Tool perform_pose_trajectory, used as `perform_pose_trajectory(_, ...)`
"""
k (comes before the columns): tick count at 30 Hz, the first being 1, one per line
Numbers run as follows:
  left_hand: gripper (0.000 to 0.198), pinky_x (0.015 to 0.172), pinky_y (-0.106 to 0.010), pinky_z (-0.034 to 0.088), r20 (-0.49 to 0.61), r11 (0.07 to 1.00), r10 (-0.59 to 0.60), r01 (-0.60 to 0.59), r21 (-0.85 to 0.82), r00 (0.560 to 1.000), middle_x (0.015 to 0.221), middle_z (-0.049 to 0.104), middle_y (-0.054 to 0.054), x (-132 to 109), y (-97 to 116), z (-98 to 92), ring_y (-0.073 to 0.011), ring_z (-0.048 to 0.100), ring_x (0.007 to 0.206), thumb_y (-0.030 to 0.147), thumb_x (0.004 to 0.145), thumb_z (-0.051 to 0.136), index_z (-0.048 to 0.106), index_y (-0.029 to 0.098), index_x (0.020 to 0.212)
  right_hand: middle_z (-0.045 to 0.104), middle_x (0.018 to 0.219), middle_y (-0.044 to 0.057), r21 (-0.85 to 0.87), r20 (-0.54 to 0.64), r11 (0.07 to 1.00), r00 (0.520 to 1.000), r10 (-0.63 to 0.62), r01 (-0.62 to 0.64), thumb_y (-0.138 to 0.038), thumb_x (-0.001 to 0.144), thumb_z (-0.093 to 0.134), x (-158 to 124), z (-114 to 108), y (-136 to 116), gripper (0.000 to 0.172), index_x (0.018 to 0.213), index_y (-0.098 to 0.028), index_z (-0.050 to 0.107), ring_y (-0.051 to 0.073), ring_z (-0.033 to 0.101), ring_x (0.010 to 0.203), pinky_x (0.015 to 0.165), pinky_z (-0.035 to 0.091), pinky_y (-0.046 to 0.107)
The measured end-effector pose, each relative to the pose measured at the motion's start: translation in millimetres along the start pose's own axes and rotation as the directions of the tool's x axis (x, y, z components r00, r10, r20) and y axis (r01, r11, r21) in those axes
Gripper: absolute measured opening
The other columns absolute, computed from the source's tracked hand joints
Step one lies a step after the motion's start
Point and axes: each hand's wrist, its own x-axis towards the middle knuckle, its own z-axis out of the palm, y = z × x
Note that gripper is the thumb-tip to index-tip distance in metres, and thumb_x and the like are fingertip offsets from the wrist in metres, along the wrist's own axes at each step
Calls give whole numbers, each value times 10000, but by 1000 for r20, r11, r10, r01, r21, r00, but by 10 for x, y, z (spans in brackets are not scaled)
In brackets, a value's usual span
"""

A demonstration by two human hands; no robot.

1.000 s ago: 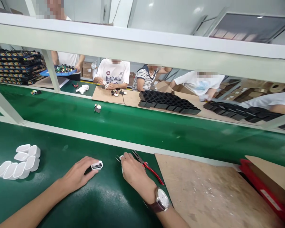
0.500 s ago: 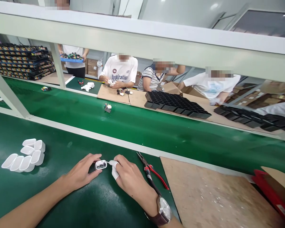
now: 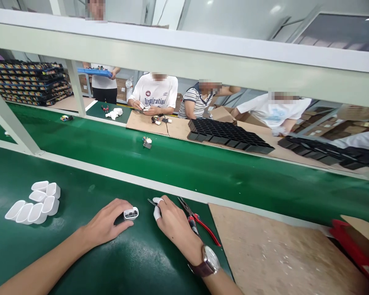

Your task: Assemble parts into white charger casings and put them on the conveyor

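White plastic: the small housing [image 3: 130,213] pinched in your left hand [image 3: 106,223] is a rounded shell lying on its side on the green mat [image 3: 80,254], open end facing your right hand, dark parts showing inside.
Left grip: thumb and fingers close narrowly round the housing's closed end — it rests on the mat, not lifted.
Right grip: your right hand [image 3: 172,223], white cots on two fingertips, pinches thin tweezers [image 3: 152,201] just off the housing's open mouth; the tips point away from it and carry nothing you can make out.
Progress: judging by the filled interior, this piece looks partly fitted out; whether anything is left to seat inside cannot be told.
Left to do: a cluster of empty shells [image 3: 33,203] waits well out beyond your left hand.
Beside the right grip: red-handled pliers [image 3: 199,221] lie untouched just past your knuckles, at the edge of the brown board [image 3: 279,254].
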Motion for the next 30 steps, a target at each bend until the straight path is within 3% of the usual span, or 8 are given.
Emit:
perform_pose_trajectory(8,171,828,-324,553,-42,982,183,-180,59,982,1220,640,-98,52,16,-12,-203,661,987,136,1071,563,616,245,1192,618,1071,139,-69,-6,997,999,45,-45,-30,915,552,49,69,30,203,1070,-132,633,249,633,984,761,528,301)
perform_pose_trajectory(16,109,869,-307,586,-85,990,130,-126,57,988,1148,668,-85,70,-71,0,-211,692,1002,212,1062,563,643,254,1124,607,1078,90,120,-209,967,958,-197,225,-162,1012,487,-16,194,-243,152,1079,-163,624,241,586,964,821,520,365)
perform_pose_trajectory(19,163,809,-302,621,-263,996,-24,45,74,964,1134,705,-59,57,-253,-58,-232,723,947,379,1021,640,665,282,1150,596,1113,90,139,-262,945,931,-255,298,-205,977,531,-44,399,-304,146,1090,-166,614,249,552,971,850,511,381)
perform_pose_trajectory(21,325,716,-299,633,-362,971,-210,238,33,908,1117,727,-44,94,-364,-98,-236,737,853,516,972,677,650,281,1195,589,1122,86,133,-307,939,914,-264,316,-222,966,541,-50,504,-327,175,1119,-175,612,256,532,983,873,505,391)
perform_pose_trajectory(23,450,687,-314,635,-353,937,-329,349,-5,876,1128,733,-42,207,-440,-121,-231,736,781,597,936,680,625,271,1240,587,1105,82,131,-333,935,903,-271,329,-239,958,553,-39,570,-332,177,1113,-183,617,253,524,975,870,502,385)
perform_pose_trajectory(25,492,699,-335,635,-268,933,-346,359,0,899,1142,731,-56,421,-495,-133,-227,729,747,612,929,659,605,253,1262,586,1095,78,140,-348,932,898,-269,334,-259,931,589,-14,613,-318,159,1066,-183,625,251,524,968,861,502,376)
perform_pose_trajectory(27,478,730,-355,629,-205,942,-318,333,42,925,1154,727,-71,735,-562,-157,-230,728,750,560,937,622,585,235,1285,588,1101,73,157,-355,927,895,-270,341,-251,878,636,16,649,-294,153,1014,-181,628,247,528,965,850,504,368)
perform_pose_trajectory(30,400,790,-372,604,-254,914,-330,375,156,909,1123,736,-77,1294,-729,-238,-252,738,803,381,891,600,581,209,1252,590,1120,65,188,-356,914,892,-278,359,-238,847,656,47,698,-265,171,1008,-185,636,239,536,959,836,509,363)
